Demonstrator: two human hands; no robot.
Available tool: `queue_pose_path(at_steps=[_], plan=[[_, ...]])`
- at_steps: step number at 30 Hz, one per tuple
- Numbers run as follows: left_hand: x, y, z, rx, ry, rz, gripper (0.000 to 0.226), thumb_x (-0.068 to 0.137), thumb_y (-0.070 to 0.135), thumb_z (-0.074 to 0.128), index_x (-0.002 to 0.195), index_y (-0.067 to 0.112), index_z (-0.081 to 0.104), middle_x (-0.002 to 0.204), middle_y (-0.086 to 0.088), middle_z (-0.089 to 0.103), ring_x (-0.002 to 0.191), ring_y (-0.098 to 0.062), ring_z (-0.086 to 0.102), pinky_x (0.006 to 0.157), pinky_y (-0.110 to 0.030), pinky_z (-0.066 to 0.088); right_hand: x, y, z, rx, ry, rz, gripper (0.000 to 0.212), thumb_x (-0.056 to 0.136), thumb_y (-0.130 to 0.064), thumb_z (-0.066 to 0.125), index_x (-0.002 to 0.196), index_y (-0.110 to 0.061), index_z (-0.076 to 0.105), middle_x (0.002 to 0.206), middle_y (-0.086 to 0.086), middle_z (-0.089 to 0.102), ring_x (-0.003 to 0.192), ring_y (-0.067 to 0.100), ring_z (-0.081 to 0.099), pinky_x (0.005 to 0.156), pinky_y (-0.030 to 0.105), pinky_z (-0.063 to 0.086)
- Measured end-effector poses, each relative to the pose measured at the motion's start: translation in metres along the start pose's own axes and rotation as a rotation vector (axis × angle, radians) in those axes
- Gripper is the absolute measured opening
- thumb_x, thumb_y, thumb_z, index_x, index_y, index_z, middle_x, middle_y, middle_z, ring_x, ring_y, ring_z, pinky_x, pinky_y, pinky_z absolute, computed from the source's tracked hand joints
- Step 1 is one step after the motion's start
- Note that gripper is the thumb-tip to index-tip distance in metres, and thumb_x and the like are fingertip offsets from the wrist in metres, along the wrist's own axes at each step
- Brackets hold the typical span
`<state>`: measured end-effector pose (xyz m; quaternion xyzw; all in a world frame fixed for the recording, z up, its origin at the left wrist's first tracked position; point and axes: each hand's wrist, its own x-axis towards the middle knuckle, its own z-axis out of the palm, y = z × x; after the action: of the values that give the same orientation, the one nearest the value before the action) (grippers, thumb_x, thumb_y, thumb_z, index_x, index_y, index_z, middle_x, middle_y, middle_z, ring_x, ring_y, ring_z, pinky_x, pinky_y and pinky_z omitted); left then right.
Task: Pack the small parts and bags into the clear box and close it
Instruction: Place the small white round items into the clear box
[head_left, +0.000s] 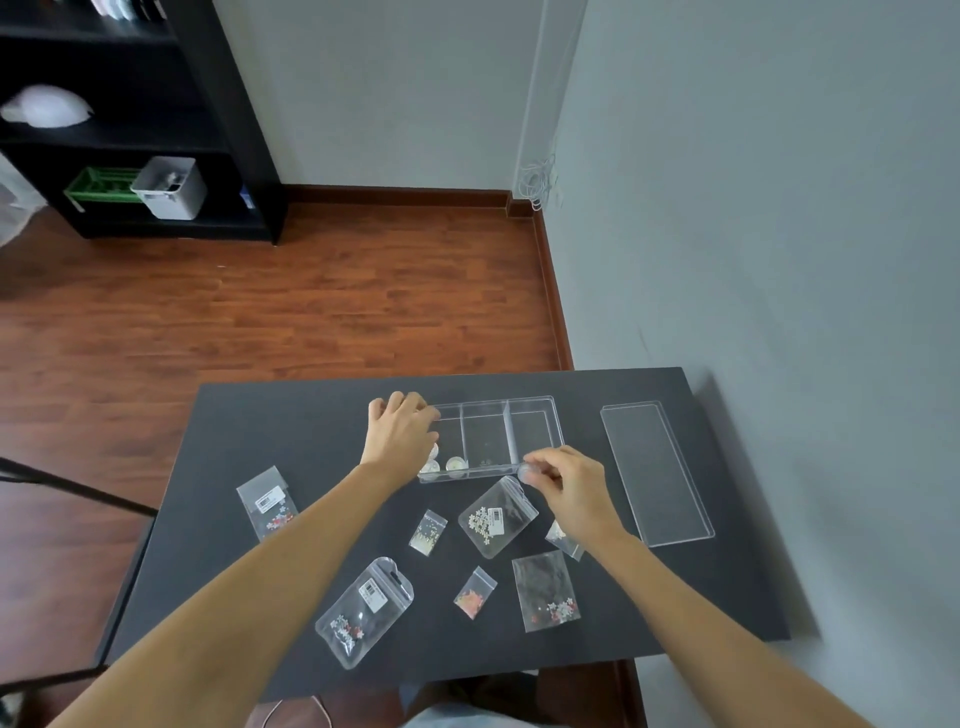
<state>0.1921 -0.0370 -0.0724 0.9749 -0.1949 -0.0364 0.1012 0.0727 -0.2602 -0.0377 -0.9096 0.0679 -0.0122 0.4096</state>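
The clear box (535, 402) lies open at the far middle of the black table (291, 426), split into three compartments. Small round jars (455, 464) sit in its left compartment. My left hand (402, 426) rests on the box's left end, fingers curled over the rim. My right hand (566, 480) hovers at the box's near right corner, pinching a small clear round jar (527, 473). Several small zip bags of tiny parts lie on the table nearer to me, among them one with white flowers (496, 522) and a long one (366, 610).
The clear lid (657, 470) lies flat to the right of the box. More bags lie at the left (267, 501) and near the front (545, 590). A grey wall runs along the right; a black shelf unit (145, 119) stands across the wooden floor.
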Motion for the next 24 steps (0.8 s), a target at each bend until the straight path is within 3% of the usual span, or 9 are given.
queue_pose_path(at_steps=[2, 5, 7, 15, 19, 24], plan=[[-0.009, -0.011, -0.002, -0.142, 0.045, 0.001, 0.046, 0.085, 0.043, 0.062, 0.126, 0.024, 0.057, 0.128, 0.002, 0.052, 0.121, -0.024, 0.045, 0.105, -0.043, 0.03, 0.007, -0.005, 0.001, 0.01, -0.02, 0.014, 0.012, 0.086, -0.015, 0.07, 0.097, -0.011, 0.072, 0.09, 0.005, 0.07, 0.082, 0.015, 0.067, 0.079, 0.029, 0.057], [-0.021, -0.028, -0.005, -0.211, -0.176, 0.012, 0.093, 0.075, 0.067, 0.062, 0.149, 0.023, 0.027, 0.154, 0.005, 0.028, 0.141, -0.022, 0.025, 0.113, -0.048, 0.026, 0.022, -0.015, 0.007, -0.02, -0.069, 0.013, 0.014, 0.086, -0.017, 0.069, 0.097, -0.011, 0.071, 0.09, 0.005, 0.072, 0.081, 0.015, 0.066, 0.08, 0.03, 0.057], [-0.024, -0.033, -0.006, -0.227, -0.266, -0.01, 0.106, 0.072, 0.072, 0.062, 0.152, 0.022, 0.016, 0.16, 0.007, 0.018, 0.146, -0.019, 0.016, 0.116, -0.05, 0.023, 0.033, -0.023, 0.014, -0.037, -0.098, 0.001, 0.014, 0.085, -0.017, 0.07, 0.097, -0.01, 0.071, 0.091, 0.005, 0.073, 0.081, 0.014, 0.066, 0.081, 0.032, 0.057], [-0.024, -0.027, -0.01, -0.225, -0.287, -0.052, 0.103, 0.075, 0.062, 0.068, 0.153, 0.02, 0.015, 0.161, 0.005, 0.019, 0.146, -0.021, 0.019, 0.116, -0.048, 0.025, 0.076, -0.048, 0.056, -0.257, -0.251, -0.146, 0.016, 0.09, -0.011, 0.063, 0.104, -0.01, 0.071, 0.096, 0.01, 0.074, 0.104, 0.026, 0.056, 0.089, 0.042, 0.05], [-0.022, -0.023, -0.013, -0.141, -0.28, -0.05, 0.103, 0.074, 0.062, 0.069, 0.153, 0.019, 0.017, 0.161, 0.004, 0.02, 0.145, -0.022, 0.021, 0.115, -0.049, 0.028, 0.09, -0.053, 0.073, -0.567, -0.319, -0.259, 0.024, 0.086, 0.002, 0.058, 0.105, -0.009, 0.07, 0.092, 0.013, 0.072, 0.103, 0.03, 0.049, 0.084, 0.039, 0.045], [-0.022, -0.02, -0.014, -0.08, -0.273, -0.064, 0.102, 0.074, 0.064, 0.068, 0.152, 0.021, 0.018, 0.159, 0.004, 0.024, 0.144, -0.023, 0.023, 0.113, -0.047, 0.03, 0.099, -0.059, 0.089, -0.846, -0.406, -0.244, 0.021, 0.082, 0.003, 0.06, 0.096, -0.011, 0.069, 0.085, 0.009, 0.066, 0.105, 0.032, 0.044, 0.084, 0.037, 0.037]])
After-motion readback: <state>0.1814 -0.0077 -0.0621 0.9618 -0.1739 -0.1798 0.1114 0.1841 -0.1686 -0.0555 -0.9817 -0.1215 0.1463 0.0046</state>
